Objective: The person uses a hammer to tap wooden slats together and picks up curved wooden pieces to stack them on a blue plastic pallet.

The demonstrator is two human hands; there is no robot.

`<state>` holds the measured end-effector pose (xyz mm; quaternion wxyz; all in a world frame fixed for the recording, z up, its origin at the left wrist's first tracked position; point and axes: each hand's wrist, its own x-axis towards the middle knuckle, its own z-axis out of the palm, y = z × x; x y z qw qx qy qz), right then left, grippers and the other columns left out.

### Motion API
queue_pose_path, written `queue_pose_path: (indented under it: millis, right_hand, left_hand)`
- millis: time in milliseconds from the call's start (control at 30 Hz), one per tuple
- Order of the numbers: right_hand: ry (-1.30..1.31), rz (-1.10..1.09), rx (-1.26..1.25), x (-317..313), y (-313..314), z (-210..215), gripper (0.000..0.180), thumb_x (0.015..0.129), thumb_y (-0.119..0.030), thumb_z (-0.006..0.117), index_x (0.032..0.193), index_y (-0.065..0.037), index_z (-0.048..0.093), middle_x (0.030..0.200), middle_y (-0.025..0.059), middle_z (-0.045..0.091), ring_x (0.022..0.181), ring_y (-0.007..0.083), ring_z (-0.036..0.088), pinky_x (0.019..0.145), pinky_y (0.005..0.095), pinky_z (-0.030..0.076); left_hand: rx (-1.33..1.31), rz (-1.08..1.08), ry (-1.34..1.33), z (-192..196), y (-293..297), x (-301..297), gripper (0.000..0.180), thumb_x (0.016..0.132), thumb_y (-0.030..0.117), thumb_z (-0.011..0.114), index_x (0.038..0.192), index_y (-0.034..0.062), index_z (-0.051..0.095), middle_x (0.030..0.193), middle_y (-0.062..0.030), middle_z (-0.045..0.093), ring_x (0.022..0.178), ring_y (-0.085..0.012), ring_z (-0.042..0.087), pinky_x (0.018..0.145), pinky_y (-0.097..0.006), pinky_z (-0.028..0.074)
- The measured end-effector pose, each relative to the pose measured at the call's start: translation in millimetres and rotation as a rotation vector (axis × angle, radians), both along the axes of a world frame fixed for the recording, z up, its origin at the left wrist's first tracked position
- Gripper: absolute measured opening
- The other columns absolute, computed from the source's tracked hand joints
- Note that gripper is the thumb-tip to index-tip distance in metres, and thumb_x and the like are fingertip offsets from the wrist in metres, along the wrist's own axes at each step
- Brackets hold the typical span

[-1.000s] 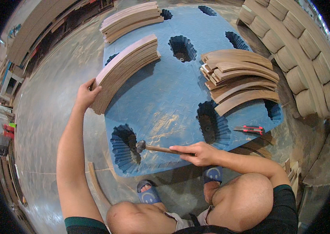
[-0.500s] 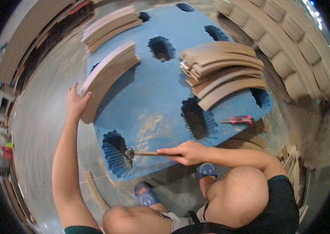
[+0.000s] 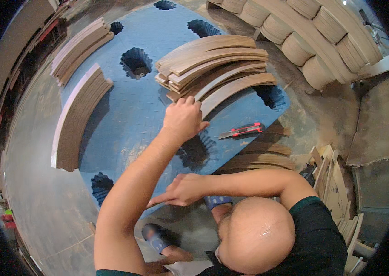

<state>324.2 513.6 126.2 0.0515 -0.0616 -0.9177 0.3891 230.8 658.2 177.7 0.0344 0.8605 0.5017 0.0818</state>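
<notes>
My left hand reaches across to the right-hand pile of curved wooden slats. Its fingers curl over the near end of a curved wooden slat, the lowest in view there. Closed at the table's near edge, my right hand grips a wooden-handled hammer. Only a short bit of handle shows; my left forearm hides the hammer's head. The other brown slats of that pile lie loosely overlapped on the blue pallet.
On the pallet's left stands a tight curved stack of slats, with another stack behind. A red-and-black utility knife lies right of my left hand. Dark ribbed holes open in the pallet. Wood offcuts lean at right.
My left hand has left the standing stack at left and moved right onto the loose pile. The right hand keeps its grip on the hammer. The whole view has shifted rightward.
</notes>
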Motion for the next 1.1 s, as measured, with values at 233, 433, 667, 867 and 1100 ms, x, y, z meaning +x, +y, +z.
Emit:
queue_pose_path:
  millis: [233,433,667,867,1100]
  right_hand:
    - [-0.091,0.132,0.011,5,-4,7,0.051,0.116,-0.044,0.058,0.167,-0.042,0.058,0.098,0.0212,0.079,0.087,0.0466,0.077,0.076,0.0585,0.062]
    - [-0.106,0.175,0.023,-5,-8,12,0.052,0.115,-0.044,0.06,0.167,-0.045,0.057,0.095,0.0214,0.078,0.082,0.0459,0.076,0.072,0.0586,0.061]
    - [-0.029,0.162,-0.082,18,-18,-1,0.06,0.113,-0.039,0.066,0.171,-0.045,0.051,0.092,0.0203,0.077,0.079,0.0473,0.074,0.071,0.061,0.058]
    - [-0.187,0.316,0.018,25,-8,32,0.059,0.113,-0.038,0.064,0.17,-0.043,0.051,0.097,0.0153,0.079,0.081,0.0462,0.076,0.069,0.0566,0.06]
    - [-0.266,0.44,0.519,18,33,92,0.066,0.103,-0.033,0.072,0.165,-0.045,0.057,0.079,0.0103,0.074,0.062,0.0358,0.073,0.054,0.0505,0.058]
  left_hand:
    - [0.163,-0.065,0.155,-22,-6,30,0.019,0.093,0.013,0.077,0.109,0.0025,0.078,0.111,-0.0143,0.077,0.107,-0.0352,0.078,0.083,-0.044,0.067]
    - [-0.176,0.088,-0.107,35,-4,8,0.023,0.098,0.01,0.068,0.115,-0.0006,0.08,0.106,-0.0225,0.083,0.096,-0.0392,0.081,0.085,-0.049,0.066]
    - [-0.865,0.274,-0.522,121,-72,-85,0.035,0.111,0.012,0.064,0.139,0.0007,0.081,0.105,-0.008,0.082,0.092,-0.0156,0.071,0.088,-0.04,0.062]
    - [-0.714,0.573,-0.593,173,-233,-232,0.03,0.112,0.007,0.065,0.139,0.0016,0.079,0.115,-0.0057,0.081,0.107,-0.0154,0.07,0.1,-0.037,0.059]
    - [-0.472,1.1,-0.477,137,-433,-320,0.027,0.111,0.003,0.064,0.132,-0.0001,0.081,0.109,-0.0134,0.083,0.106,-0.02,0.074,0.102,-0.04,0.058]
